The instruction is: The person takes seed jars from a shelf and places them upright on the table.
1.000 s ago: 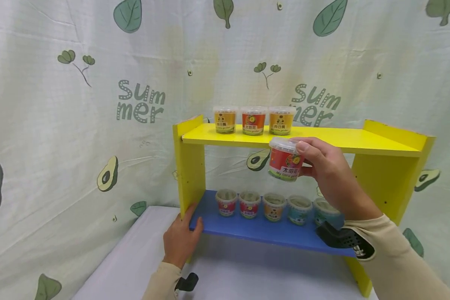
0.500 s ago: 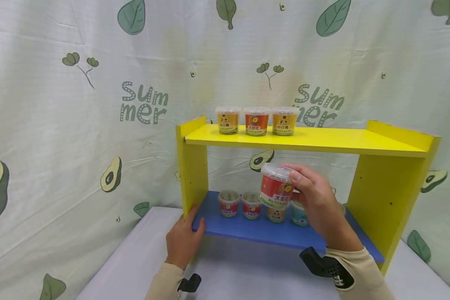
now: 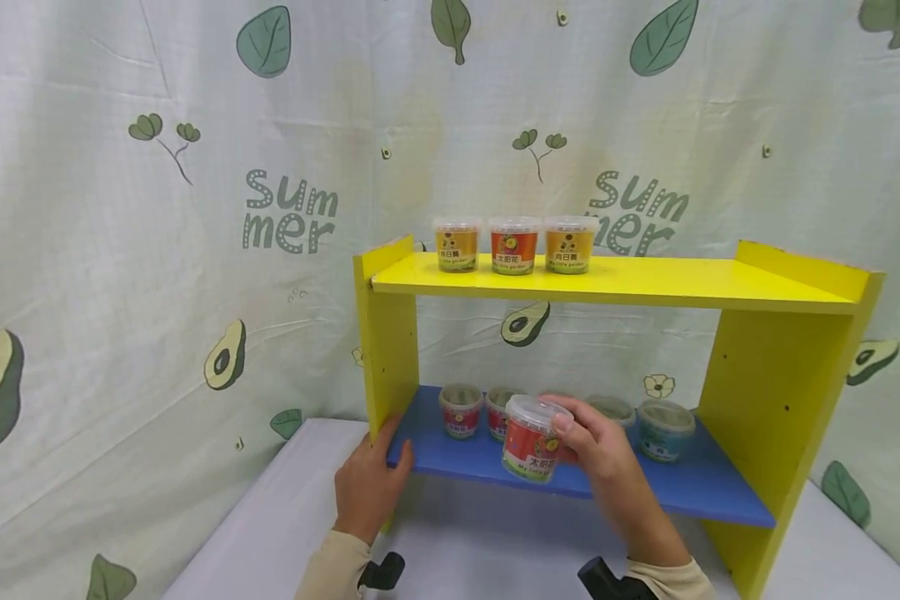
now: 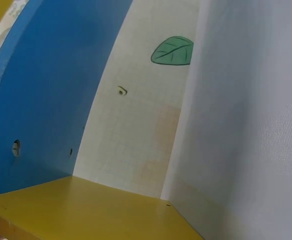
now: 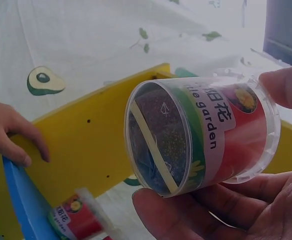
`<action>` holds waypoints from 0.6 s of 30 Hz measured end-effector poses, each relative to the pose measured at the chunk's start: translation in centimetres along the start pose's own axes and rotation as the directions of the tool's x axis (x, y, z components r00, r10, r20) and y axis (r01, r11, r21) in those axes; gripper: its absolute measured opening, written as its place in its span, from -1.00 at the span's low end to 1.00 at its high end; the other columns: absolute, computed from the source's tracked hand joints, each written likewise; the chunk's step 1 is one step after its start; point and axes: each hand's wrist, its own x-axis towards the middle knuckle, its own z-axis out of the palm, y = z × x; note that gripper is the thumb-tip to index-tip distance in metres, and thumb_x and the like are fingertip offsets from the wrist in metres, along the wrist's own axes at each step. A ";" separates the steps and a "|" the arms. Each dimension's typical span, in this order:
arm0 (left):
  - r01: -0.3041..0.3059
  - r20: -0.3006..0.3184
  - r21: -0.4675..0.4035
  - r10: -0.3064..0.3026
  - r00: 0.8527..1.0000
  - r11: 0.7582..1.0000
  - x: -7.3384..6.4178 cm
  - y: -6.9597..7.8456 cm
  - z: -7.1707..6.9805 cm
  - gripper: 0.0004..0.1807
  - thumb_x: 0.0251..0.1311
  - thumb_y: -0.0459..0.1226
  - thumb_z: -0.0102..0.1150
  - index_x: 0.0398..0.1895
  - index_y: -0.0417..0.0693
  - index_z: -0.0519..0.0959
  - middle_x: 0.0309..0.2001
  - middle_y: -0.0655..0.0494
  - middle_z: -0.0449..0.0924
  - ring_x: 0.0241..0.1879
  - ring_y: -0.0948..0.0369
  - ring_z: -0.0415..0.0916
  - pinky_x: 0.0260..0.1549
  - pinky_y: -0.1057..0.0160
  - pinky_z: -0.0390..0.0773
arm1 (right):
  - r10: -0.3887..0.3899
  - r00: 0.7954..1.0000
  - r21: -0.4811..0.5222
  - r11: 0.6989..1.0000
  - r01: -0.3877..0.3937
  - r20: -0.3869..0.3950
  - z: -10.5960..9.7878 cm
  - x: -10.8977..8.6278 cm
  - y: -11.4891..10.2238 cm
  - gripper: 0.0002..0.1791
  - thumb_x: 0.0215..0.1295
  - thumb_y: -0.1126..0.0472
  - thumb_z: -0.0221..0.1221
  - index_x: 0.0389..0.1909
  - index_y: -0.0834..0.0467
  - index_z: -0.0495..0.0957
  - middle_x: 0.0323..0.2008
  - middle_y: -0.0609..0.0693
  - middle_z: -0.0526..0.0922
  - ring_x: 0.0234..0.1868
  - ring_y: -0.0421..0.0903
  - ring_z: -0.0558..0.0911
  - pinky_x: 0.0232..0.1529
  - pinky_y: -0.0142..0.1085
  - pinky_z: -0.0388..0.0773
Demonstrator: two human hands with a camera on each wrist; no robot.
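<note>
My right hand [image 3: 600, 446] holds a clear-lidded plastic cup [image 3: 531, 446] with a red "My little garden" label, thumb on one side and fingers on the other. It is in front of the blue lower shelf [image 3: 487, 462]. In the right wrist view the cup [image 5: 226, 125] lies tilted, its clear base showing a packet and a pale strip inside. My left hand [image 3: 367, 487] grips the left side panel [image 3: 388, 358] of the shelf unit where it meets the blue board. On the lower shelf stand red-labelled cups [image 3: 461, 412] and blue-labelled cups [image 3: 663, 432]; the held cup and right hand hide some of the row.
Three cups [image 3: 513, 247] with orange and yellow labels stand on the yellow top shelf [image 3: 667, 275], towards its left. The right side panel [image 3: 776, 392] closes the unit's far end. A white table [image 3: 292, 500] lies below, with a printed cloth [image 3: 157, 292] behind.
My right hand has lowered the red-labelled cup from just below the top shelf to the front of the lower shelf, slightly leftward. My left hand stays on the side panel.
</note>
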 end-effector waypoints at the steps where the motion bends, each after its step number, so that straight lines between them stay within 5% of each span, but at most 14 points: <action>1: -0.002 -0.005 -0.001 0.002 1.000 1.000 0.0 0.0 0.0 -0.49 0.11 0.00 0.15 0.16 0.12 0.48 -0.55 0.16 0.45 -0.70 0.31 0.29 -0.68 0.36 0.38 | -0.001 1.000 0.012 1.000 0.001 0.006 0.1 0.0 0.3 -0.61 0.40 0.17 -0.11 0.13 0.28 0.39 -0.05 0.20 0.49 -0.12 0.02 0.57 -0.18 -0.17 0.54; 18: -0.027 -0.010 0.008 0.027 1.000 1.000 0.2 -0.1 0.0 -0.48 0.13 0.01 0.10 0.19 0.16 0.45 -0.39 -0.01 0.57 -0.68 0.23 0.38 -0.72 0.32 0.38 | 0.135 0.980 0.042 0.989 -0.142 0.144 3.0 -0.2 4.1 -0.57 0.36 0.16 0.01 0.19 0.24 0.35 -0.05 0.19 0.56 -0.11 0.02 0.59 -0.20 -0.16 0.55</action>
